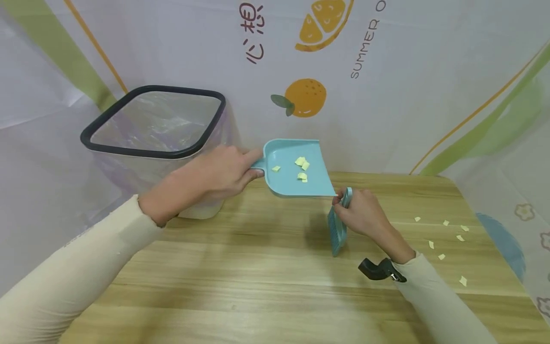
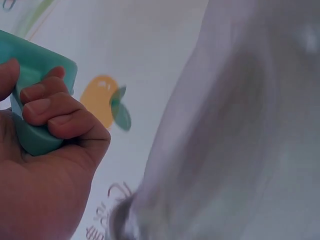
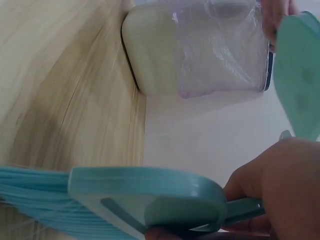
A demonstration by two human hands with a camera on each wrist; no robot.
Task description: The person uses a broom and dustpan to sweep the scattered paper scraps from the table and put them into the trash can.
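My left hand (image 1: 229,169) grips the short handle of a light blue dustpan (image 1: 283,184), held up above the table beside the bin. Several pale yellow paper scraps (image 1: 302,162) lie in the pan. In the left wrist view, curled fingers (image 2: 60,117) wrap round the handle. Just right of the pan's front lip, my right hand (image 1: 361,210) holds a small blue hand brush (image 1: 338,229) by its handle, bristles pointing down. The right wrist view shows the brush head (image 3: 145,190) close up and the dustpan's underside (image 3: 300,75) above it.
A bin (image 1: 159,155) with a black rim and clear plastic liner stands at the back left. Several more scraps (image 1: 463,281) are scattered over the right side of the wooden table (image 1: 258,286). A printed curtain (image 1: 386,95) hangs behind the table.
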